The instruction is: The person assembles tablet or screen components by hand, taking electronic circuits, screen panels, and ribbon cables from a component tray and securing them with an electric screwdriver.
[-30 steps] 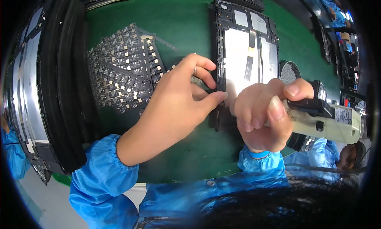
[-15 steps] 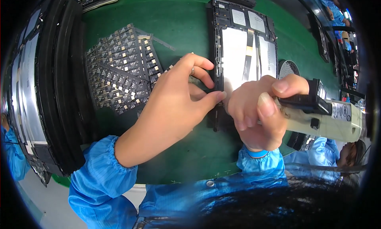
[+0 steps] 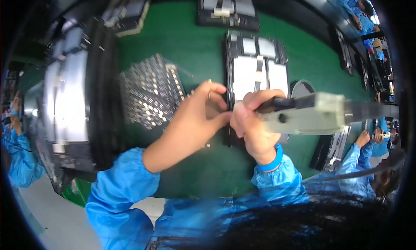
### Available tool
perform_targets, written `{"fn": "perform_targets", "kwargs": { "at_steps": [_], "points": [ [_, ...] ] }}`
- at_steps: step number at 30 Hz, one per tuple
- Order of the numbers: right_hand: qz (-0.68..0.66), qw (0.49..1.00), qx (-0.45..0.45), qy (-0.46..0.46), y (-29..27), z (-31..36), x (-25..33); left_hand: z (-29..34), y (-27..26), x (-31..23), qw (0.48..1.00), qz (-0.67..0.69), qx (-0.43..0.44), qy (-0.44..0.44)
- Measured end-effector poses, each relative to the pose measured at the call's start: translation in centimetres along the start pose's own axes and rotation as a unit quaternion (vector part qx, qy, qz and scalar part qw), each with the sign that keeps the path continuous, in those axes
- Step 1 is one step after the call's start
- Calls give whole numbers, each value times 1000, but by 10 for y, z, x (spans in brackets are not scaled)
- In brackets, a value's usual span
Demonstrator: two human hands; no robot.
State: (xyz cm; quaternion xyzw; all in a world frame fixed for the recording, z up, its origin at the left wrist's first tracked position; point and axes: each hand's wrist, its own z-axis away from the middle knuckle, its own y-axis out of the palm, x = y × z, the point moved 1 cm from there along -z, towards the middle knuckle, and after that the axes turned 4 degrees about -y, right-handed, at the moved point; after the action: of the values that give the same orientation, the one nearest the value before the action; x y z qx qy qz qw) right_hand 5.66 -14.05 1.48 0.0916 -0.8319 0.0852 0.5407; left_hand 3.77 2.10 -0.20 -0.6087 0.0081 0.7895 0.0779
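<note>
An opened tablet-like device (image 3: 249,77), black-framed with white and silver panels inside, lies on the green bench top in front of me. My left hand (image 3: 197,107) is bent around its left edge, thumb and fingertips against the frame. In my right hand (image 3: 255,120) is a pale electric screwdriver (image 3: 310,116) with a black front part, tilted so that its rear end faces right. My right fingers hang over the device's lower left part, close to my left thumb. The screwdriver's tip is hidden, and motion blurs the picture.
Left of my hands lies a pile of small dark circuit boards (image 3: 149,94). A tall stack of similar devices (image 3: 69,98) stands at the far left. Another device (image 3: 227,9) is at the back. A round dish (image 3: 302,89) sits right of the work. Co-workers in blue sit at both sides.
The view has shifted, so the bench shows farther back. My right hand has moved left toward my left thumb, and the screwdriver's body has swung up. My left hand stays at the device's edge.
</note>
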Motion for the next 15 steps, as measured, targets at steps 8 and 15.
{"fn": "perform_targets", "kwargs": {
  "at_steps": [8,15],
  "points": [
    [-251,936,-220,-110,-97,-16,56,58,44,-26,878,-448,-37,165],
    [-262,918,-279,-102,-164,11,39,61,48,-70,978,186,-85,51]
  ]
}}
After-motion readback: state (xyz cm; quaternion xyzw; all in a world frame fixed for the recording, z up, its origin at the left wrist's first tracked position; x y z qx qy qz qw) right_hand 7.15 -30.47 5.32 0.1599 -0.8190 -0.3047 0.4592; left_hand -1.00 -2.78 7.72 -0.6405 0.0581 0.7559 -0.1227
